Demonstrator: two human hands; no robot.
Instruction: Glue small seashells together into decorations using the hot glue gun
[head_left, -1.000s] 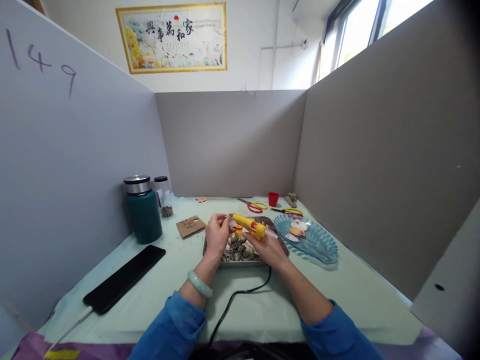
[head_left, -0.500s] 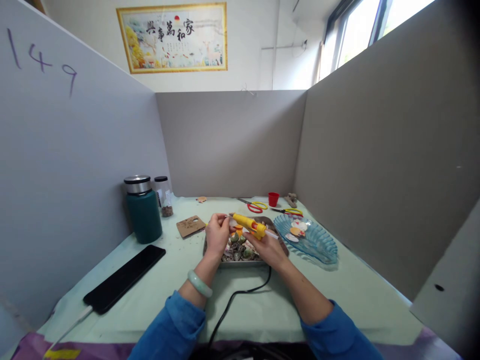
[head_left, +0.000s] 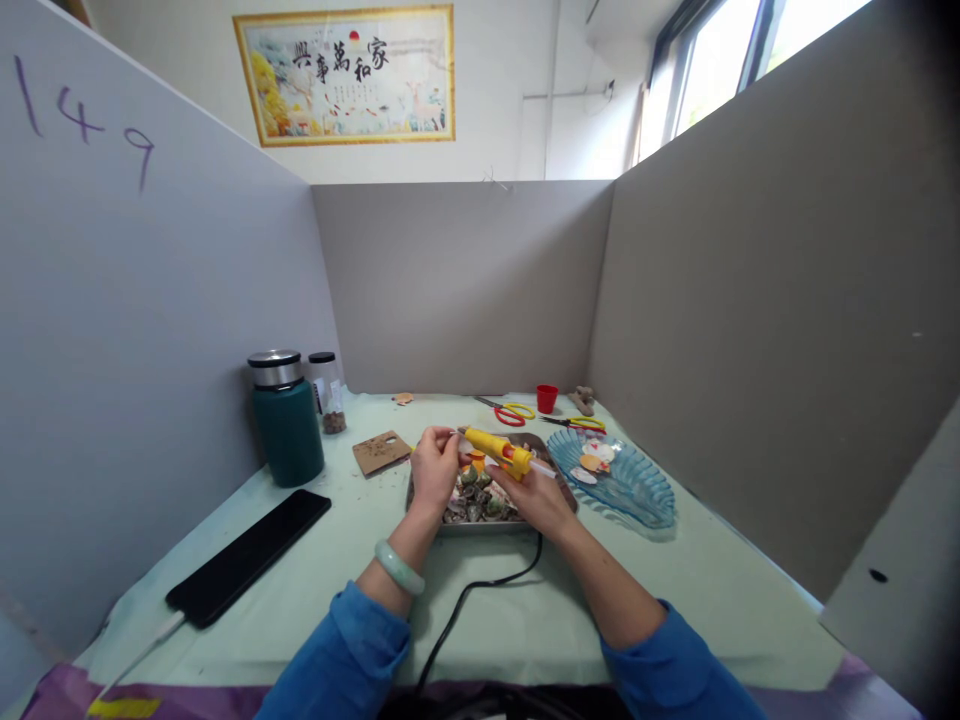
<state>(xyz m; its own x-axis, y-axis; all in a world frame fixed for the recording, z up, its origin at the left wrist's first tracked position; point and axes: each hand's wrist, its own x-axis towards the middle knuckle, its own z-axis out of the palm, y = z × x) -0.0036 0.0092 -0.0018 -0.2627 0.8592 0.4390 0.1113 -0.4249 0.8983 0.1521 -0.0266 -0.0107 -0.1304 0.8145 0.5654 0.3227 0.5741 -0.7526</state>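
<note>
My right hand (head_left: 541, 497) is closed around a yellow hot glue gun (head_left: 497, 450), its nozzle pointing left and a pale glue stick (head_left: 543, 469) sticking out of its back end. Just in front of the nozzle, my left hand (head_left: 435, 467) pinches a small whitish piece (head_left: 464, 444) whose kind I cannot make out. Both hands hover over a metal tray (head_left: 465, 529) that holds several grey-green shells or succulent-like pieces (head_left: 484, 497), with something orange among them. A black cord (head_left: 471, 588) runs from under the right hand toward the front edge.
Right of the tray lies a blue plastic dish (head_left: 637, 490) with several cutouts. Behind are scissors (head_left: 510, 412), a second pair (head_left: 577, 424) and a red cup (head_left: 547, 399). A brown card (head_left: 381, 453), teal flask (head_left: 288, 430), clear jar (head_left: 328, 395) and phone (head_left: 251, 556) are on the left.
The glue gun's nozzle has shifted very slightly right, away from the left fingertips. Both hands otherwise hold the same position.
</note>
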